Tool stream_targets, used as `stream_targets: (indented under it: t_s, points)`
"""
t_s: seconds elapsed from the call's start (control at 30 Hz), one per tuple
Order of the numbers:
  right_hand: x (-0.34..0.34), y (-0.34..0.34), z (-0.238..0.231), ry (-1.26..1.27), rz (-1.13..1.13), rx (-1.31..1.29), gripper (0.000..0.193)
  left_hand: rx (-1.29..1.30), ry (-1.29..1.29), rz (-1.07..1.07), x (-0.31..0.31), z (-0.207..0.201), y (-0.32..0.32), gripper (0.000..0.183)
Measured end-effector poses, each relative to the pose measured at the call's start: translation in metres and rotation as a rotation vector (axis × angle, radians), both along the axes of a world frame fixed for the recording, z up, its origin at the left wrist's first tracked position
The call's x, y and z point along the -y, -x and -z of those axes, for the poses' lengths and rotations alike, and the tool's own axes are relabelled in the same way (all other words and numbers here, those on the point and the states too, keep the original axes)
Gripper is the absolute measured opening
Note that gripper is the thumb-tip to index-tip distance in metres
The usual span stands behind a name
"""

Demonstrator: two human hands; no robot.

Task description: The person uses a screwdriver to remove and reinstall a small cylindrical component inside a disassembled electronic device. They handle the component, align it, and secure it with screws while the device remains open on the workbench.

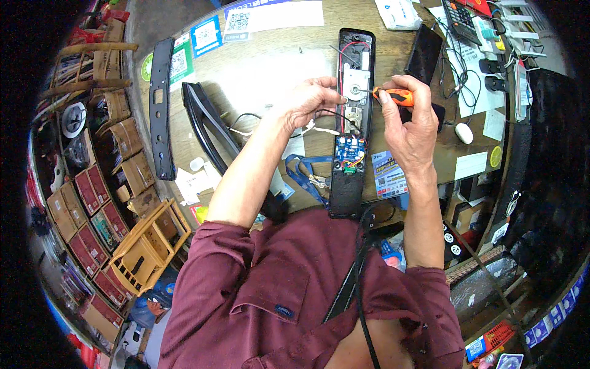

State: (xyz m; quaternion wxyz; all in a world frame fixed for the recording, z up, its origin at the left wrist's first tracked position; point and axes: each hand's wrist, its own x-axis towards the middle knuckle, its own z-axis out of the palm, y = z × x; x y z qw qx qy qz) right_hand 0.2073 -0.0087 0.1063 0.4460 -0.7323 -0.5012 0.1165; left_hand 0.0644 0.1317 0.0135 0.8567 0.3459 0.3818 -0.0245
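Note:
A long, narrow black housing [346, 198], like the body of an electronic door lock, lies open-backed in front of me. Inside it are a pale mechanism plate [356, 79], red and black wires, and a blue circuit board [350, 148]. My left hand [310, 103] grips the housing's left edge beside the plate, its fingers bent around that side. In my right hand [410, 126] is a screwdriver with an orange and black handle [399, 96]. Its thin shaft points left, the tip at the round part of the plate; whether it touches cannot be made out.
Left on the wooden table are a flat black strip with holes [161, 111] and a black handle-shaped frame [209, 126]. A blue lanyard [302, 175] lies near the front edge. At right are a black phone [424, 54], a white mouse [464, 133], and cables. Boxes fill shelves at far left.

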Motion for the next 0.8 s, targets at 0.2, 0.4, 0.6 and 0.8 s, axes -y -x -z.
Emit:
stream_targets:
  t_s: [0.2,0.4,0.6,0.8]
  points:
    - [-0.005,-0.006,-0.001,0.054,-0.05,0.039,0.03,-0.016,0.038,-0.036,0.008,0.006,-0.001,0.042]
    - [-0.007,-0.006,0.001,0.084,-0.108,0.074,0.029,0.145,0.044,-0.046,0.017,0.02,-0.007,0.043]
    - [-0.011,-0.005,-0.007,0.112,-0.199,0.129,0.024,0.22,0.014,-0.126,0.029,0.024,-0.015,0.04]
    - [-0.024,-0.006,-0.018,0.367,-0.046,0.295,0.024,0.162,0.035,-0.22,0.034,0.021,-0.021,0.033]
